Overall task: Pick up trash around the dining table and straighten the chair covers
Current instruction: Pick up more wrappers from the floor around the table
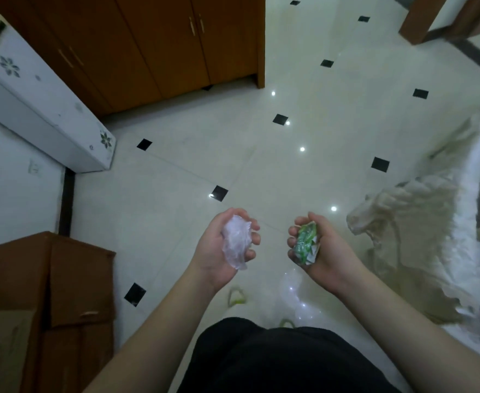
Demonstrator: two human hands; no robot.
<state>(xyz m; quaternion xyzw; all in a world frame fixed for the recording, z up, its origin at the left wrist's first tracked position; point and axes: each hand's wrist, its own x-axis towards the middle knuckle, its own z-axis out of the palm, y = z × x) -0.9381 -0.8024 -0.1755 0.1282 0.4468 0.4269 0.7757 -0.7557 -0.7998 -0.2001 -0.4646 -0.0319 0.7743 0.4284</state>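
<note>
- Head view: your left hand [224, 245] is palm up over the floor, fingers curled loosely around a crumpled piece of clear plastic film [236, 241]; the film fills the palm and its lower end hangs past the heel of the hand.
- Your right hand [315, 245] is palm up too, just beside the left but not touching it, fingers closed around a crumpled green-and-white wrapper [306, 243] whose torn white edges stick out between fingers and palm.
- Both hands hover above the cream tiled floor [304, 80], which has small black diamond insets and bright reflected light spots.
- Below your hands, near your dark-clothed legs [275, 361], there is a clear plastic bag [295, 296] on the floor, blurred; beside it something with a yellow-green loop [235, 296], too blurred to name.
- To your right, a pale fringed chair cover [420, 222] drapes down, rumpled and uneven, with a floral printed edge at the lower right.
- To your left stands an open brown cardboard box [71, 293], against the wall.
- Up and to the left, a white floor-standing unit with flower decals [43, 109] is in the corner, next to a brown wooden cabinet [162, 43] with slim metal handles.
- A brown door frame [426, 18] shows at the top right.
</note>
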